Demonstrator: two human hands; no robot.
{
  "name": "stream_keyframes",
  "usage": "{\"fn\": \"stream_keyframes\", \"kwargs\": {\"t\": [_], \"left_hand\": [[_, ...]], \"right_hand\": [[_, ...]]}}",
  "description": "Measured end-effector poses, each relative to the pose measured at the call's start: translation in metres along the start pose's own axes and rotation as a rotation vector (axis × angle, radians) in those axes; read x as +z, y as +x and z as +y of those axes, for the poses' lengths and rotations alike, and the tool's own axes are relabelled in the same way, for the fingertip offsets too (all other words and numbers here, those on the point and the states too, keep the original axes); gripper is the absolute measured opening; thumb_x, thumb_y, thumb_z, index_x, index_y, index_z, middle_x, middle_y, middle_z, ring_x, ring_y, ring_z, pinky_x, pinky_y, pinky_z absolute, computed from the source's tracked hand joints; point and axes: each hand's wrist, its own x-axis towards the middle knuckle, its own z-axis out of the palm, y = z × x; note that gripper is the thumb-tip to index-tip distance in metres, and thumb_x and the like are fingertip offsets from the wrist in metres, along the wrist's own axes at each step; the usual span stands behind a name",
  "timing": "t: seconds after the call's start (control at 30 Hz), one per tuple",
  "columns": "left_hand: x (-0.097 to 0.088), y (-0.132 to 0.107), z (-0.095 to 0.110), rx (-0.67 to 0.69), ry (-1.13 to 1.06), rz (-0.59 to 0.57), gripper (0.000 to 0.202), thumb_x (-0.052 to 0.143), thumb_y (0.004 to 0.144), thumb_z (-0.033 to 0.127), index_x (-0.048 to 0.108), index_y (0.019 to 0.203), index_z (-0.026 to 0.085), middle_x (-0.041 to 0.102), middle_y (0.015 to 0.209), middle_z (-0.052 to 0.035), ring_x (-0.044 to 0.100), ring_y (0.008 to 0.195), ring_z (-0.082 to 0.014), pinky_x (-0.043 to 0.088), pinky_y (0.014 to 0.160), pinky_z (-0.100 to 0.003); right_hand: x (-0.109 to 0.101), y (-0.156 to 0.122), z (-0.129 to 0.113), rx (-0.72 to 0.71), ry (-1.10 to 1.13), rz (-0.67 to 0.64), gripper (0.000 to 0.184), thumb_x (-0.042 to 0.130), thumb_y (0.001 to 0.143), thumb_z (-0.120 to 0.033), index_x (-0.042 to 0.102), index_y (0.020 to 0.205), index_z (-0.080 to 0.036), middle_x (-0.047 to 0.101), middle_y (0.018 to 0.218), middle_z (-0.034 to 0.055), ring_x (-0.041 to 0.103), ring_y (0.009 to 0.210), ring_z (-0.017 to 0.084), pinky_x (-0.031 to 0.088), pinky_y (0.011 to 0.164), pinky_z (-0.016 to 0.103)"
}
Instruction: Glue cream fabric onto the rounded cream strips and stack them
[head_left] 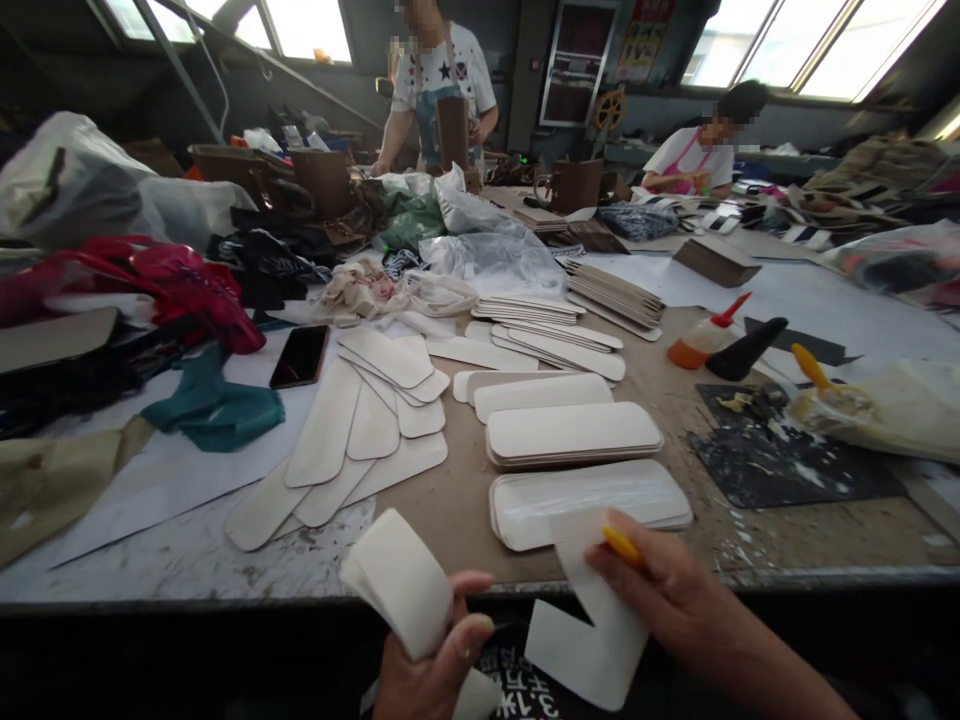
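Observation:
Near the table's front edge, my left hand [435,655] grips a small bundle of pale flexible pieces [409,585], fanned and curling upward. My right hand [667,580] is closed around a tool with a yellow handle [622,545], its working end hidden. A limp, bent white piece [600,650] hangs from the same hand, one end lying over the nearest stack of rounded white panels [585,490]. Just behind is a second stack of panels [574,430]. Loose pale panels [322,425] lie fanned out to the left.
At right stand a glue bottle with a red tip [697,340], a black horn-shaped object [746,350] and a glue-smeared black board [780,450] near a yellow-handled brush [814,370]. A phone [300,356] and teal cloth [214,400] lie left. Two people work beyond.

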Motion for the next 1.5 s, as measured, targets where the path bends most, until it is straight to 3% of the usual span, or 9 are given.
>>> {"fn": "stream_keyframes", "kwargs": {"t": [0.13,0.23,0.33,0.57,0.77,0.97,1.03,1.2,1.5], "left_hand": [[0.012,0.002,0.004,-0.022,0.001,0.030,0.043,0.079,0.047,0.054,0.071,0.070,0.018,0.062,0.056,0.0013,0.054,0.055,-0.0107,0.045,0.057,-0.018],[0.019,0.002,0.005,-0.071,0.021,0.109,0.039,0.079,0.046,0.053,0.071,0.061,0.018,0.069,0.063,-0.0012,0.061,0.063,-0.0141,0.047,0.063,-0.018],[0.022,0.006,0.005,-0.117,0.023,0.071,0.037,0.079,0.048,0.051,0.071,0.059,0.017,0.069,0.060,-0.0014,0.061,0.062,-0.0150,0.047,0.061,-0.018],[0.015,0.026,-0.005,-0.141,0.129,0.067,0.042,0.069,0.061,0.056,0.068,0.067,0.015,0.068,0.066,-0.0038,0.064,0.069,-0.0188,0.050,0.065,-0.023],[-0.005,0.035,-0.025,0.219,0.398,0.015,0.031,0.057,0.079,0.048,0.070,0.079,0.019,0.072,0.082,-0.0039,0.066,0.081,-0.0172,0.051,0.078,-0.023],[-0.021,0.054,-0.028,1.149,0.785,-0.356,0.020,0.049,0.088,0.025,0.064,0.091,0.013,0.071,0.089,-0.0125,0.065,0.088,-0.0195,0.053,0.080,-0.029],[-0.019,0.061,-0.022,1.313,0.877,-0.380,0.024,0.044,0.089,0.022,0.065,0.086,0.012,0.070,0.092,-0.0149,0.063,0.094,-0.0221,0.053,0.081,-0.032],[-0.009,0.062,-0.010,1.340,1.093,-0.423,0.018,0.049,0.088,0.019,0.066,0.092,0.014,0.069,0.103,-0.0110,0.061,0.103,-0.0223,0.053,0.084,-0.030],[-0.008,0.063,-0.012,1.278,1.112,-0.499,0.018,0.048,0.087,0.017,0.065,0.091,0.012,0.066,0.111,-0.0142,0.058,0.109,-0.0253,0.052,0.087,-0.033]], "right_hand": [[0.023,-0.001,-0.005,-0.119,-0.145,-0.328,0.020,0.040,0.091,-0.028,0.049,0.075,-0.020,0.055,0.075,-0.0001,0.049,0.068,0.012,0.036,0.064,0.022],[0.036,0.003,-0.002,-0.037,-0.020,-0.325,0.022,0.038,0.092,-0.031,0.043,0.074,-0.020,0.052,0.074,-0.0009,0.045,0.066,0.011,0.036,0.062,0.021],[0.039,0.010,0.004,0.063,0.067,-0.266,0.026,0.034,0.093,-0.035,0.038,0.072,-0.020,0.048,0.068,-0.0025,0.042,0.061,0.011,0.034,0.058,0.021],[0.006,0.047,-0.007,0.191,-0.271,-0.365,0.025,0.044,0.086,-0.036,0.049,0.068,-0.019,0.055,0.066,0.0004,0.045,0.060,0.013,0.029,0.056,0.023],[-0.005,0.080,-0.011,0.288,-0.449,-0.459,0.027,0.049,0.083,-0.041,0.060,0.072,-0.019,0.062,0.066,0.0028,0.054,0.061,0.016,0.028,0.054,0.023],[0.000,0.097,-0.004,0.283,-0.634,-0.496,0.028,0.046,0.084,-0.039,0.064,0.076,-0.019,0.069,0.078,0.0076,0.062,0.075,0.022,0.028,0.055,0.025],[-0.001,0.098,-0.005,0.283,-0.669,-0.498,0.027,0.046,0.084,-0.037,0.065,0.077,-0.019,0.069,0.077,0.0080,0.063,0.074,0.023,0.029,0.055,0.025],[-0.004,0.098,-0.002,0.297,-0.693,-0.482,0.026,0.047,0.084,-0.036,0.065,0.076,-0.020,0.069,0.073,0.0078,0.064,0.072,0.023,0.031,0.055,0.026],[-0.004,0.099,0.005,0.306,-0.674,-0.476,0.027,0.045,0.084,-0.038,0.064,0.077,-0.021,0.069,0.076,0.0082,0.065,0.074,0.026,0.033,0.057,0.028]]}}
